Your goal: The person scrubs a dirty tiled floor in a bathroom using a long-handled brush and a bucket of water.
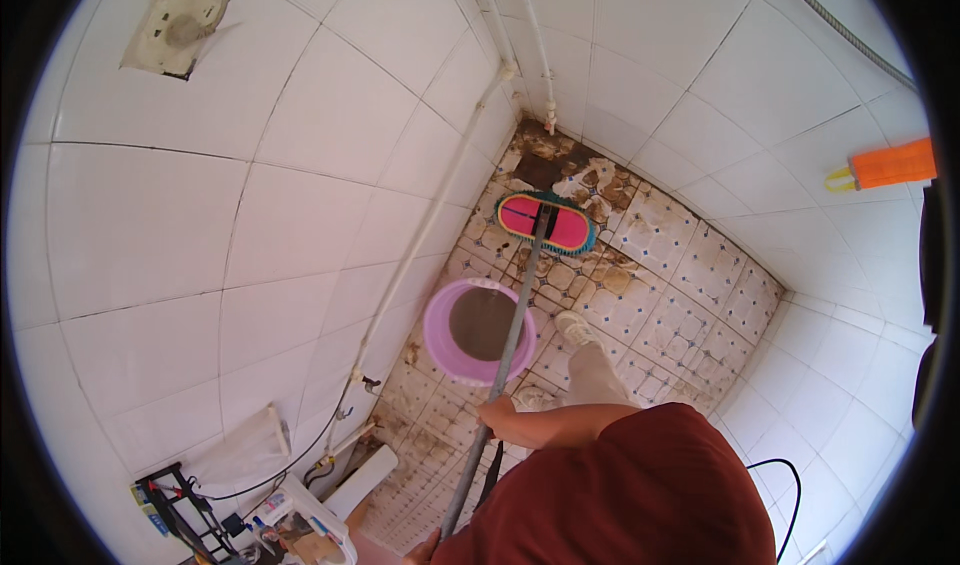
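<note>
My right hand (pixel 496 415) is closed around the grey pole (pixel 514 332) of a flat mop. At the bottom edge of the view my left hand (pixel 424 551), partly cut off, is at the upper part of the same pole. The pink mop head (pixel 574 227), with a teal fringe, lies flat on the dirty tiled floor (pixel 660 295) near the corner. Beneath the pole stands a lilac plastic bucket (pixel 441 344) with murky grey water (pixel 484 325) inside. The pole crosses over the bucket's right side.
Brown grime (pixel 547 141) and a dark patch lie in the corner. White pipes (pixel 420 242) run along the left wall. A white plastic rack (pixel 330 524) with assorted items stands lower left, beside a black metal frame (pixel 176 512). An orange cloth-like item (pixel 892 165) hangs at right.
</note>
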Demonstrator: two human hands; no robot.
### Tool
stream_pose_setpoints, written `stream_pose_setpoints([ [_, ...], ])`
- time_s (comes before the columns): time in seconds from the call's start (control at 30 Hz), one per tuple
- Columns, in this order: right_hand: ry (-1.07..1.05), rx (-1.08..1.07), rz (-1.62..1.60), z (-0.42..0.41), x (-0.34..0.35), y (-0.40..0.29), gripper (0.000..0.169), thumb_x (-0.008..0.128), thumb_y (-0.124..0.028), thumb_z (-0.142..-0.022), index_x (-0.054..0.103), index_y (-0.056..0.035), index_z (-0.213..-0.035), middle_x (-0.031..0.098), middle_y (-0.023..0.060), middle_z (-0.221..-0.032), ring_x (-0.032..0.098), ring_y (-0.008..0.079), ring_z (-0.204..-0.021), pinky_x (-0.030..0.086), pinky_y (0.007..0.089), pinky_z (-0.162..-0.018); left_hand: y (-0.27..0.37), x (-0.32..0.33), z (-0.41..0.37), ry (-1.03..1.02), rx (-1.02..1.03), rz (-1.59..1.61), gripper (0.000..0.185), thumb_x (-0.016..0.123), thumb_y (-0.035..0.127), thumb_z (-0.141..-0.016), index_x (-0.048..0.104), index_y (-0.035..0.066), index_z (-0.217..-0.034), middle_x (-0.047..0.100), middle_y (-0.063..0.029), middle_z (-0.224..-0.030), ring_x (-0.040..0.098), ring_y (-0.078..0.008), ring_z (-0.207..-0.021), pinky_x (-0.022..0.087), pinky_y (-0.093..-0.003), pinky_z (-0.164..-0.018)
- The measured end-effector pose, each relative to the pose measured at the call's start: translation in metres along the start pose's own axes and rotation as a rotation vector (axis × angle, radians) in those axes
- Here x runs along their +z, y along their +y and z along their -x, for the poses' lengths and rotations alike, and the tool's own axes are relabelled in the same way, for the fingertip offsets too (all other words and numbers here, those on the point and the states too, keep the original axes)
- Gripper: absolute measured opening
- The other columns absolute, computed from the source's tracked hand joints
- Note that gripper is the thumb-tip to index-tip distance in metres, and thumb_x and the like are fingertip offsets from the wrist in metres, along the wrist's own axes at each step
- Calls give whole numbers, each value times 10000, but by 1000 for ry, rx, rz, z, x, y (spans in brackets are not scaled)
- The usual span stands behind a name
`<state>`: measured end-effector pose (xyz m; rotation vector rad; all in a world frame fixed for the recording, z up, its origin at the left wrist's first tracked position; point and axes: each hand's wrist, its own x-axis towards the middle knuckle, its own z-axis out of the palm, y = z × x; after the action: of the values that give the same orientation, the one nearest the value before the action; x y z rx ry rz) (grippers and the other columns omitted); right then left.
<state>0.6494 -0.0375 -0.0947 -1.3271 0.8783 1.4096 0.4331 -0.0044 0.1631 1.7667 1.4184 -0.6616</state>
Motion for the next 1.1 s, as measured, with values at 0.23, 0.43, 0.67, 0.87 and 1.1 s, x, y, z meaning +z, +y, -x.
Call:
stream_pose_setpoints([
  [0.23,305,-364,168,-76,-43,-53,263,608,-102,-678,547,68,-869,591,174,-673,587,238,-541,461,370,-467,59,37,-64,-41,254,-205,527,617,279,-747,486,99,-1225,619,-207,-809,620,-336,-765,478,-360,-678],
  [0.43,109,-67,153,-99,-82,-152,171,545,-72,-741,537,69,-837,579,173,-632,602,311,-477,451,418,-369,139,68,-115,-159,219,-383,554,629,249,-751,452,120,-1260,631,-174,-924,607,-204,-940,446,-293,-786],
  [0.67,154,-242,290,-142,-35,-16,251,531,-73,-735,537,90,-925,582,200,-701,594,313,-530,439,429,-352,84,29,-56,-144,221,-179,564,618,233,-736,441,110,-1258,594,-250,-875,594,-370,-805,476,-396,-691],
  [0.87,-34,-46,117,-44,-12,15,155,560,-56,-729,506,76,-788,549,172,-648,557,282,-481,404,393,-331,34,19,-6,-88,109,-41,556,626,221,-733,453,105,-1248,599,-240,-869,603,-354,-795,479,-383,-691],
  [1.1,-64,-129,-66,-36,-26,-3,139,574,1,-717,470,58,-790,533,165,-623,543,256,-465,419,391,-327,9,22,-17,-86,162,-30,552,631,214,-730,460,103,-1243,603,-232,-864,608,-343,-792,480,-374,-693],
])
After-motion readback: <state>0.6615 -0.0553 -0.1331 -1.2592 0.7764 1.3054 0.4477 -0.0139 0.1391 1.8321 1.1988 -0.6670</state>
